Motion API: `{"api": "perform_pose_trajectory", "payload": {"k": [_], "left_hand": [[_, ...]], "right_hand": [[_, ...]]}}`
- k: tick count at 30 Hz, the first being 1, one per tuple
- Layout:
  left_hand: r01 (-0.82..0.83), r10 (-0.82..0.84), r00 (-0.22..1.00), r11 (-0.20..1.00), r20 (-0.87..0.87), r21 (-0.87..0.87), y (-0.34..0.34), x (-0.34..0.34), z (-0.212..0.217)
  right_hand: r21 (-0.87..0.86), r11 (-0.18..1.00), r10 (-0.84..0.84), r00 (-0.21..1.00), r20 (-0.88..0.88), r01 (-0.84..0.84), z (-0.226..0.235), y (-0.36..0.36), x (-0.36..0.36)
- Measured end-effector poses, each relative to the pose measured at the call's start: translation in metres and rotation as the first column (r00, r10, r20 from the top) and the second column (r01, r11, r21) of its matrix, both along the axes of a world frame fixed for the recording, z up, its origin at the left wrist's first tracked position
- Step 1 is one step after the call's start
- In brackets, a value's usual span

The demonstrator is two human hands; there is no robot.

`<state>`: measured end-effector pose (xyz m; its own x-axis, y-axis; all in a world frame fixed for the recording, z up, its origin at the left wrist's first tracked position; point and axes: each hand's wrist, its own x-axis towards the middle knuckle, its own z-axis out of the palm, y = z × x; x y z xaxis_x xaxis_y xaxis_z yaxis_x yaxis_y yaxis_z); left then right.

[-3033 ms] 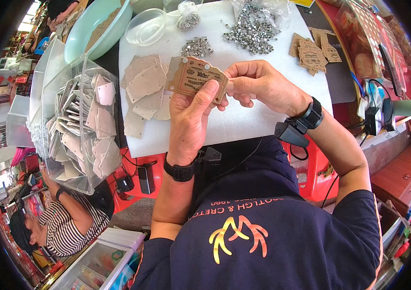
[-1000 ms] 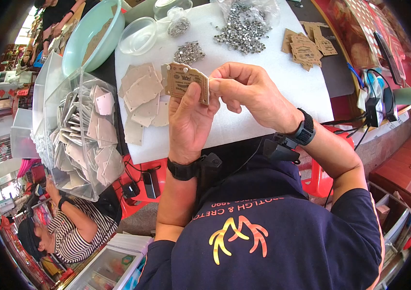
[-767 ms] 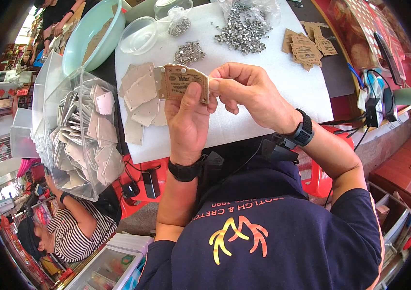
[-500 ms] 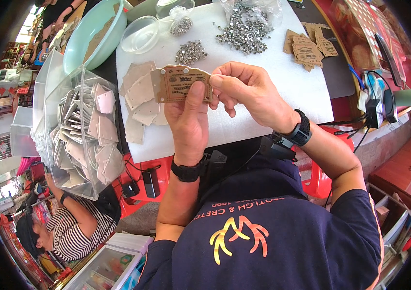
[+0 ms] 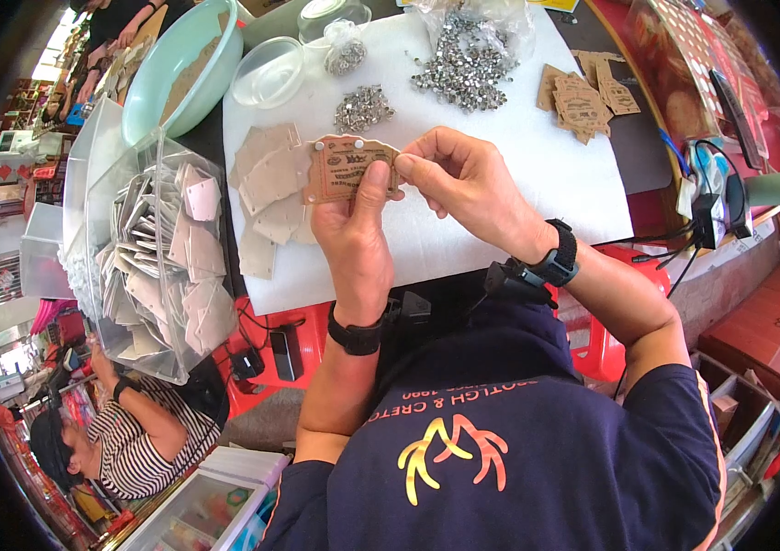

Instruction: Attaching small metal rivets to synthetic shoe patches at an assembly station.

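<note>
My left hand holds a brown printed cardboard piece with a scalloped edge, its thumb lying across the front. Small silver metal pieces sit at its left corners and top edge. At its right end, the thumb and forefinger of my right hand pinch the corner; whether a small metal piece is between them is hidden. Below the hands lies a white foam sheet. Plain grey cardboard pieces are spread on it just left of the held one. Beyond my hands is a small heap of silver metal pieces.
Farther back lies a larger metal heap spilling from a clear bag. Printed cards are piled at the right. To the left stand a clear bin of grey cards and a pale green basin. A person in stripes is at lower left.
The held cardboard piece has shifted slightly right and down and tilted a little, with both hands keeping their grip. The piles look the same.
</note>
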<state>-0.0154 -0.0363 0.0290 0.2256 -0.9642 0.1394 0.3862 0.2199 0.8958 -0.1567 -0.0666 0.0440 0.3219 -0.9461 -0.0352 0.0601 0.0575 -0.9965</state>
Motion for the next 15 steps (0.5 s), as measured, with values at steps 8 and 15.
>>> {"api": "perform_pose_trajectory", "payload": {"k": [8,15], "left_hand": [[-0.047,0.038,0.996,0.993,0.078,0.11,0.007,-0.002,-0.003],[0.101,-0.1,0.995,0.985,-0.019,0.143,0.012,0.003,-0.012]], "right_hand": [[0.043,0.999,0.005,0.998,-0.057,-0.003,-0.007,-0.002,-0.005],[0.102,0.971,0.237,0.941,-0.242,-0.218,0.004,-0.013,-0.028]]}}
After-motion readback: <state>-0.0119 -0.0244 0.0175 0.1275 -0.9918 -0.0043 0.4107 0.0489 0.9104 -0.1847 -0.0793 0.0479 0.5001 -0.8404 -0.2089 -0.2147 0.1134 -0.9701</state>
